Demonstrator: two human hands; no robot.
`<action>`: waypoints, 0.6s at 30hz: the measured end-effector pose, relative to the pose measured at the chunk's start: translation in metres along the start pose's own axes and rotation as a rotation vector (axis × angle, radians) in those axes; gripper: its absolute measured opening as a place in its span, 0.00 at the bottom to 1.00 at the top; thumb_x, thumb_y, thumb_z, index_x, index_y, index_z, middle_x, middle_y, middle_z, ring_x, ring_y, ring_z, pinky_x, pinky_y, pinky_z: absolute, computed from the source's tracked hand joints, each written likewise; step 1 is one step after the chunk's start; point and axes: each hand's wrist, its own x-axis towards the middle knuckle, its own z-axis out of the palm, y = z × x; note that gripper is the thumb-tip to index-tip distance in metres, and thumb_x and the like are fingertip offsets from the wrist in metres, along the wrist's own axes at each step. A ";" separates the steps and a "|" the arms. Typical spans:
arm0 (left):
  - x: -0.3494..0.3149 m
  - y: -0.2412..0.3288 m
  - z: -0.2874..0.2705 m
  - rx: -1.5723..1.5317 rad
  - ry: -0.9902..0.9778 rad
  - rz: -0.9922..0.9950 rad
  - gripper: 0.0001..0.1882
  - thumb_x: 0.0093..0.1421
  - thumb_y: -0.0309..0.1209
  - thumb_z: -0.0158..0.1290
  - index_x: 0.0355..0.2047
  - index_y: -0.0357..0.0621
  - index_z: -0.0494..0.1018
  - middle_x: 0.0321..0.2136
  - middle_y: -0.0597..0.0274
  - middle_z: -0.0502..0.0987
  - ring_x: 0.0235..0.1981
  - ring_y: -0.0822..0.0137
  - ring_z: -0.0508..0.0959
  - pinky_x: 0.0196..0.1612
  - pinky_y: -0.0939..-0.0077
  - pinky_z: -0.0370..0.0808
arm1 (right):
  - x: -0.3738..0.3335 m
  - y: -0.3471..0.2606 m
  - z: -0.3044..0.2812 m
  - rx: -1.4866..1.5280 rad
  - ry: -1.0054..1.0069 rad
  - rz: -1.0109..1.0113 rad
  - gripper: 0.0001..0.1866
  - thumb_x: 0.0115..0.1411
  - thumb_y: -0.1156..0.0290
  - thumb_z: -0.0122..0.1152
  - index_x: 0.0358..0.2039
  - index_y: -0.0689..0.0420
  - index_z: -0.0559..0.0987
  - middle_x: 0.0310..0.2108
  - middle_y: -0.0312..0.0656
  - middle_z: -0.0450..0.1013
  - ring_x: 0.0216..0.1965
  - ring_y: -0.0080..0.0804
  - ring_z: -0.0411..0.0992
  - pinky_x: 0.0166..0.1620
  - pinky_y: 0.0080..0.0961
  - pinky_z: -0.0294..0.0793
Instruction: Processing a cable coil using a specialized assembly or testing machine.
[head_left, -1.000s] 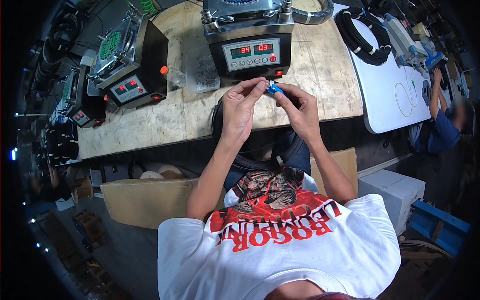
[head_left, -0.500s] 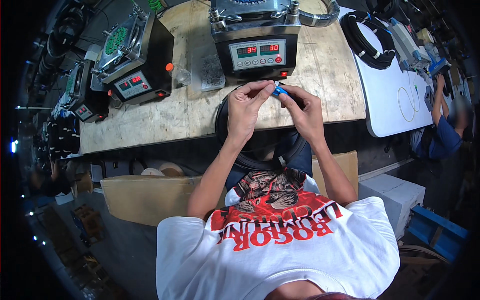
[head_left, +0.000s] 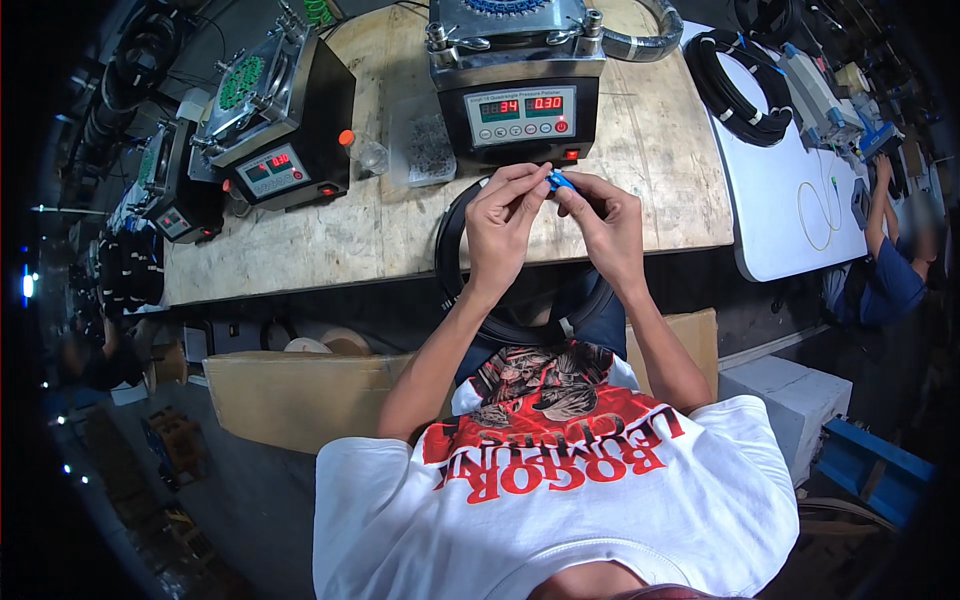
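Observation:
A small blue connector (head_left: 560,181) is pinched between my fingertips, just in front of the middle machine. My left hand (head_left: 500,232) closes thumb and fingers on its left end and hides that end. From the other side, my right hand (head_left: 612,230) grips its body between thumb and forefinger. Behind and below both hands a coil of black cable (head_left: 449,240) leans at the table edge and hangs down over my lap. Whether the connector is joined to that cable is hidden by my hands.
A polishing machine (head_left: 520,118) with a lit red display stands straight ahead; two similar machines, one a black-sided polisher (head_left: 335,130), stand left. Between are a clear bottle (head_left: 372,156) and a tray of small clear parts (head_left: 428,150). A person (head_left: 885,270) works at the white table (head_left: 765,225).
My left fingertips have come over the connector's pale tip, which showed before. The hands stay in nearly the same place, and the whole view has shifted slightly.

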 end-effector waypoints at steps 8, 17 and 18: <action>-0.002 0.011 -0.014 -0.152 -0.113 -0.167 0.13 0.67 0.27 0.54 0.50 0.37 0.78 0.41 0.58 0.77 0.43 0.75 0.78 0.44 0.80 0.76 | 0.003 -0.013 -0.006 0.106 0.007 0.123 0.13 0.64 0.72 0.61 0.47 0.66 0.80 0.29 0.39 0.79 0.27 0.15 0.71 0.30 0.13 0.68; -0.052 0.017 -0.105 0.604 -0.569 -0.182 0.12 0.63 0.32 0.57 0.45 0.41 0.80 0.38 0.56 0.79 0.41 0.58 0.78 0.49 0.69 0.72 | -0.011 -0.007 -0.038 0.084 0.105 0.113 0.14 0.65 0.70 0.61 0.48 0.64 0.80 0.26 0.36 0.77 0.25 0.11 0.66 0.25 0.11 0.59; -0.059 0.016 -0.105 0.603 -0.728 -0.204 0.13 0.63 0.33 0.56 0.45 0.42 0.81 0.36 0.55 0.80 0.41 0.57 0.78 0.49 0.68 0.72 | -0.013 -0.005 -0.038 0.076 0.097 0.100 0.14 0.65 0.71 0.61 0.48 0.64 0.80 0.27 0.36 0.77 0.26 0.12 0.67 0.26 0.11 0.61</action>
